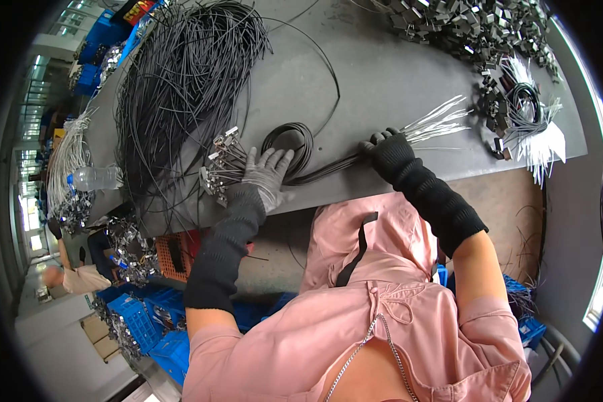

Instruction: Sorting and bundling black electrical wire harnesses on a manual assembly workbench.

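A bundle of black cables (328,169) lies along the near side of the grey table, looped into a coil (307,149) toward its left part. My left hand (268,175), in a grey glove, rests on the bundle at the foot of the coil with its fingers spread. Metal connectors (224,144) fan out from the cables just left of that hand. Farther right, my right hand (387,151), in a dark glove, is closed round the straight part of the bundle. Thin white wire ends (442,120) spread out beyond its fingers.
A large heap of loose black cables (187,80) covers the table's left side. Many metal connector pieces (469,27) are piled at the far right, near a tied cable bundle (526,100). A clear plastic bottle (97,179) lies at the left edge. Blue crates (130,321) stand below left.
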`<move>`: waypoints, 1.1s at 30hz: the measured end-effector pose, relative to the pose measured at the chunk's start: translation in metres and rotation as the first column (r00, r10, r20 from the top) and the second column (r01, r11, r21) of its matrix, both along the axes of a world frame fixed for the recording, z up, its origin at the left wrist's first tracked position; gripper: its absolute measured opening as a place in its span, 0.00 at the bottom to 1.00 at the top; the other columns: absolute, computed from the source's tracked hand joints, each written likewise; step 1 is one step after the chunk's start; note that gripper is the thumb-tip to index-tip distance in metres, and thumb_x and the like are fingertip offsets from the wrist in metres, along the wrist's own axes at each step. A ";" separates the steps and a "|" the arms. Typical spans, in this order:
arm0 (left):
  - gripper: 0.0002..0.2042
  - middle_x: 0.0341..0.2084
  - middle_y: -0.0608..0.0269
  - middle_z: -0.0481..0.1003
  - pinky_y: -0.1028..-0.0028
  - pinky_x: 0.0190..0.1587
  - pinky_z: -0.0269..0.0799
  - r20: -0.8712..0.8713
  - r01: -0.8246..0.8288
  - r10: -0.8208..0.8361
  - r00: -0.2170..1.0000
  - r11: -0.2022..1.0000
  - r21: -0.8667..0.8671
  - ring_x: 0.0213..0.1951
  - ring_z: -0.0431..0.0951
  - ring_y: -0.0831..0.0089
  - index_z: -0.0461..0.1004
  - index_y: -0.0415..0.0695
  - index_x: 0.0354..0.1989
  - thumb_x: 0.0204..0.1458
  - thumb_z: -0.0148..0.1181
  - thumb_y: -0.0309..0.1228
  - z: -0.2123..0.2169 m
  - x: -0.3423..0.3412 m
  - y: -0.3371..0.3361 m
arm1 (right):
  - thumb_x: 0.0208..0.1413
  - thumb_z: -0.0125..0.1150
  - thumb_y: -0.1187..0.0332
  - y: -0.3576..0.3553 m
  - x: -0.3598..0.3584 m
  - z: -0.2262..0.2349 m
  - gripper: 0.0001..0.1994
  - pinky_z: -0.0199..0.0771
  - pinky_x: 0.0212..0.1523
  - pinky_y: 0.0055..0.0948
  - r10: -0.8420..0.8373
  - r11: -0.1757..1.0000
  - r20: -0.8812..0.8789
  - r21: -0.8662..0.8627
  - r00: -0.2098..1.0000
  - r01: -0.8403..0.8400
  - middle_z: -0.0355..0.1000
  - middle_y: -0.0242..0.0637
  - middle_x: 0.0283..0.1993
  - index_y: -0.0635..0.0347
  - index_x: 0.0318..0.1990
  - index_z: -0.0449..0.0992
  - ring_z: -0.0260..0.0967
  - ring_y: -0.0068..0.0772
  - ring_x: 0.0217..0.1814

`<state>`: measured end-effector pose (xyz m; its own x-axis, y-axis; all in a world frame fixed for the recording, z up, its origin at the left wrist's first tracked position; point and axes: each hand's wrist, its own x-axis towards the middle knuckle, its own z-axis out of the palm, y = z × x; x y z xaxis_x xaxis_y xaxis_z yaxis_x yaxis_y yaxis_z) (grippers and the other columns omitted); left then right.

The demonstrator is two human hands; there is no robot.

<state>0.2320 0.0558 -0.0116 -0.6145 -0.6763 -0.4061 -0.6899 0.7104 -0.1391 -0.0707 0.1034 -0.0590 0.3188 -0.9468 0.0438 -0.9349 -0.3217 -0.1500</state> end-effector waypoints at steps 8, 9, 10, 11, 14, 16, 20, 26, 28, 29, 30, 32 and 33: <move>0.13 0.38 0.58 0.70 0.65 0.45 0.64 -0.892 -0.303 0.209 0.400 0.949 0.086 0.40 0.69 0.68 0.67 0.40 0.38 0.49 0.55 0.35 0.101 -0.071 0.024 | 0.39 0.57 0.63 0.013 -0.011 0.028 0.17 0.56 0.55 0.44 -0.024 0.966 0.270 -0.241 0.963 0.091 0.68 0.40 0.46 0.52 0.41 0.73 0.63 0.41 0.51; 0.11 0.39 0.59 0.70 0.68 0.48 0.62 -0.905 -0.266 0.398 0.153 0.898 0.350 0.43 0.69 0.69 0.68 0.40 0.39 0.51 0.53 0.32 0.130 -0.076 0.035 | 0.38 0.58 0.62 0.015 -0.017 0.029 0.18 0.56 0.55 0.44 -0.054 0.965 0.289 -0.229 0.956 0.124 0.68 0.40 0.46 0.52 0.41 0.72 0.63 0.42 0.51; 0.09 0.39 0.60 0.70 0.70 0.48 0.64 -0.993 -0.271 0.117 -0.001 0.956 0.113 0.43 0.70 0.68 0.69 0.42 0.39 0.50 0.53 0.28 0.156 -0.087 0.039 | 0.39 0.58 0.62 0.018 -0.022 0.030 0.18 0.56 0.55 0.42 -0.106 0.959 0.306 -0.220 0.946 0.178 0.68 0.39 0.47 0.52 0.42 0.72 0.63 0.42 0.50; 0.09 0.37 0.60 0.71 0.72 0.48 0.64 -0.936 -0.103 0.075 -0.344 0.988 0.117 0.42 0.71 0.69 0.69 0.41 0.39 0.50 0.54 0.27 0.179 -0.104 0.044 | 0.40 0.58 0.62 0.023 -0.028 0.030 0.18 0.57 0.54 0.42 -0.205 0.956 0.302 -0.142 0.931 0.256 0.68 0.39 0.47 0.52 0.43 0.72 0.63 0.42 0.50; 0.09 0.37 0.60 0.71 0.71 0.47 0.65 -0.891 0.361 -0.332 -0.309 0.826 -0.433 0.41 0.71 0.68 0.69 0.41 0.38 0.49 0.54 0.27 0.247 -0.139 0.061 | 0.42 0.58 0.59 0.039 -0.041 0.028 0.19 0.59 0.53 0.38 -0.423 0.891 0.350 -0.007 0.836 0.453 0.68 0.37 0.47 0.52 0.44 0.72 0.63 0.41 0.50; 0.08 0.37 0.60 0.71 0.71 0.47 0.65 -0.823 0.595 -0.540 -0.177 0.607 -0.526 0.41 0.71 0.67 0.69 0.41 0.38 0.49 0.54 0.27 0.273 -0.162 0.070 | 0.43 0.57 0.58 0.055 -0.051 0.026 0.19 0.61 0.51 0.39 -0.451 0.863 0.388 -0.038 0.804 0.503 0.68 0.37 0.48 0.50 0.45 0.72 0.63 0.42 0.50; 0.08 0.36 0.59 0.71 0.70 0.46 0.65 -0.656 0.792 -0.751 -0.075 0.355 -0.497 0.40 0.71 0.67 0.69 0.41 0.37 0.49 0.54 0.27 0.297 -0.186 0.087 | 0.45 0.56 0.58 0.091 -0.082 0.026 0.19 0.65 0.48 0.39 -0.628 0.776 0.420 0.281 0.655 0.565 0.67 0.39 0.49 0.51 0.45 0.72 0.65 0.44 0.49; 0.08 0.35 0.59 0.71 0.69 0.44 0.66 -0.524 0.859 -0.852 0.001 0.269 -0.436 0.38 0.71 0.65 0.69 0.40 0.36 0.48 0.54 0.28 0.310 -0.199 0.094 | 0.46 0.55 0.58 0.111 -0.115 0.016 0.19 0.69 0.44 0.37 -0.683 0.704 0.511 0.271 0.522 0.657 0.67 0.44 0.49 0.53 0.46 0.71 0.68 0.48 0.42; 0.08 0.35 0.59 0.71 0.68 0.44 0.66 -0.513 0.860 -0.858 0.024 0.280 -0.427 0.38 0.71 0.65 0.68 0.40 0.36 0.48 0.54 0.28 0.310 -0.203 0.099 | 0.47 0.54 0.60 0.115 -0.120 0.012 0.18 0.68 0.44 0.38 -0.590 0.783 0.441 0.106 0.677 0.613 0.66 0.44 0.49 0.54 0.46 0.70 0.68 0.48 0.42; 0.08 0.35 0.59 0.71 0.68 0.44 0.66 -0.514 0.866 -0.857 0.020 0.272 -0.420 0.38 0.71 0.65 0.68 0.40 0.36 0.48 0.54 0.28 0.311 -0.207 0.101 | 0.47 0.54 0.60 0.117 -0.122 0.011 0.18 0.67 0.44 0.38 -0.599 0.794 0.356 0.146 0.718 0.590 0.66 0.44 0.50 0.54 0.46 0.70 0.67 0.48 0.43; 0.08 0.35 0.58 0.71 0.68 0.43 0.67 -0.513 0.868 -0.858 0.027 0.274 -0.413 0.37 0.71 0.64 0.68 0.40 0.36 0.48 0.54 0.28 0.310 -0.210 0.102 | 0.46 0.55 0.61 0.121 -0.122 0.010 0.17 0.68 0.44 0.37 -0.656 0.745 0.408 0.215 0.635 0.631 0.66 0.44 0.49 0.54 0.46 0.71 0.67 0.47 0.44; 0.08 0.35 0.58 0.71 0.68 0.43 0.67 -0.497 0.874 -0.867 0.042 0.273 -0.401 0.37 0.71 0.64 0.68 0.40 0.35 0.48 0.54 0.28 0.310 -0.217 0.104 | 0.45 0.56 0.63 0.125 -0.123 0.013 0.17 0.69 0.43 0.35 -0.674 0.697 0.552 0.258 0.490 0.669 0.66 0.43 0.49 0.53 0.45 0.71 0.66 0.45 0.46; 0.08 0.35 0.58 0.71 0.67 0.42 0.67 -0.491 0.872 -0.869 0.061 0.286 -0.398 0.37 0.71 0.64 0.68 0.40 0.35 0.47 0.54 0.28 0.310 -0.220 0.103 | 0.45 0.55 0.63 0.127 -0.125 0.014 0.17 0.68 0.43 0.35 -0.698 0.680 0.528 0.276 0.483 0.680 0.66 0.43 0.49 0.53 0.45 0.71 0.67 0.45 0.46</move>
<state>0.0118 0.1585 0.2985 -0.8247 0.5042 0.2563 0.5092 0.8591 -0.0514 -0.1954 0.2306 -0.0450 -0.5135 -0.8561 -0.0579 -0.5879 0.4001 -0.7030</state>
